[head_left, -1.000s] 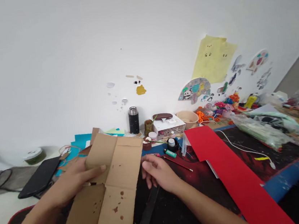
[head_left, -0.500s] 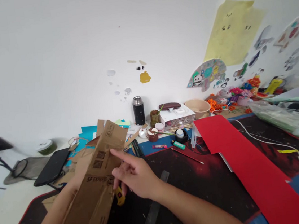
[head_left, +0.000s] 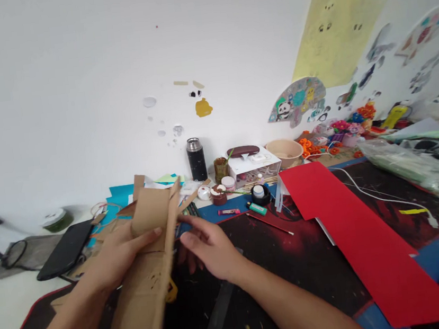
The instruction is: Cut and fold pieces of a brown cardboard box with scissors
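A long brown cardboard piece [head_left: 142, 297] stands tilted in front of me, its plain side facing me and a folded strip raised along its right edge. My left hand [head_left: 122, 251] grips it from the left, thumb laid across the face and the other fingers hidden. Just right of that raised edge is my right hand [head_left: 209, 246], fingers loosely bent and apart; whether a fingertip touches the cardboard, I cannot tell. A yellow utility knife [head_left: 171, 290] shows partly behind the cardboard. Below my right hand lies a ruler [head_left: 217, 314] on the dark mat.
Red paper [head_left: 356, 233] lies across the right side. A pencil [head_left: 270, 223], a green lighter [head_left: 256, 208] and small jars sit farther back. A black thermos [head_left: 196, 159] stands by the wall. At left is a black phone [head_left: 65, 249]; a white cable [head_left: 384, 201] runs at right.
The cardboard has turned from its printed side to its plain side. My left hand, mostly hidden before, now shows with its thumb on the face. My right hand moved slightly right, off the printed face.
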A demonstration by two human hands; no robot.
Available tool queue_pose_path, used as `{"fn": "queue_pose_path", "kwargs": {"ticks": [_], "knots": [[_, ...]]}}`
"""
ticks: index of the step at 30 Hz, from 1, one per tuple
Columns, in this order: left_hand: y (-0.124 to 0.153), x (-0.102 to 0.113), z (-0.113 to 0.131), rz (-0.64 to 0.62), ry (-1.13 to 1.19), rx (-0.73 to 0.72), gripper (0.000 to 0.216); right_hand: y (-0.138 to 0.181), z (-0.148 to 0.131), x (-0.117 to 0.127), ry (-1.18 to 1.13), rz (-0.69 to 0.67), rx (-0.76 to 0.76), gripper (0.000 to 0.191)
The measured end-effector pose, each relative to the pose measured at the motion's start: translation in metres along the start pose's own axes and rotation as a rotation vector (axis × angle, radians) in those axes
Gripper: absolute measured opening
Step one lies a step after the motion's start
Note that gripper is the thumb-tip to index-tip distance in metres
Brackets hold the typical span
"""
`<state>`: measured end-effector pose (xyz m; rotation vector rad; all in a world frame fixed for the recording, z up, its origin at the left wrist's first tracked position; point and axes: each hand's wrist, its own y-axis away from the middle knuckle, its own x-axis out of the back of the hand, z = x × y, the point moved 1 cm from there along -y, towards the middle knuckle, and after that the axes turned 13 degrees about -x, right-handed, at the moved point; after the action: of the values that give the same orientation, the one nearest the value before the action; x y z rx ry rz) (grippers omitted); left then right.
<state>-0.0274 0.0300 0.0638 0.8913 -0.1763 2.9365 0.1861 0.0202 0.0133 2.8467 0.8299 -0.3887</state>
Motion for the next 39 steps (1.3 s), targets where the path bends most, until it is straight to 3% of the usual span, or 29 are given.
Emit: {"fn": "queue_pose_path", "kwargs": {"ticks": [6, 12, 17, 20, 25, 30, 37, 39], "knots": [[0.012, 0.018, 0.034, 0.002, -0.064, -0.109, 0.058, -0.004, 0.002, 0.022, 0.001, 0.129, 0.032, 0.076], [0.026, 0.017, 0.045, -0.052, 0.339, 0.113, 0.070, -0.004, 0.008, 0.019, 0.047, 0.227, 0.010, 0.063], [0.025, 0.016, 0.042, 0.087, 0.629, 0.356, 0.083, -0.004, 0.006, 0.022, 0.011, 0.160, -0.036, 0.063], [0.022, 0.015, 0.042, 0.135, 0.683, 0.391, 0.080, -0.004, 0.004, 0.025, -0.021, 0.156, -0.036, 0.061], [0.018, 0.011, 0.035, 0.029, 0.810, 0.343, 0.087, -0.007, 0.003, 0.032, -0.070, 0.277, -0.021, 0.061], [0.021, 0.005, 0.026, -0.060, 0.657, 0.287, 0.081, -0.009, 0.006, 0.034, -0.063, 0.291, -0.027, 0.062], [0.019, -0.001, 0.032, 0.048, 0.111, 0.012, 0.058, -0.009, 0.002, 0.037, 0.076, 0.272, 0.021, 0.057], [0.020, 0.000, 0.033, 0.026, -0.010, -0.041, 0.056, -0.011, 0.001, 0.043, 0.118, 0.310, 0.063, 0.054]]}}
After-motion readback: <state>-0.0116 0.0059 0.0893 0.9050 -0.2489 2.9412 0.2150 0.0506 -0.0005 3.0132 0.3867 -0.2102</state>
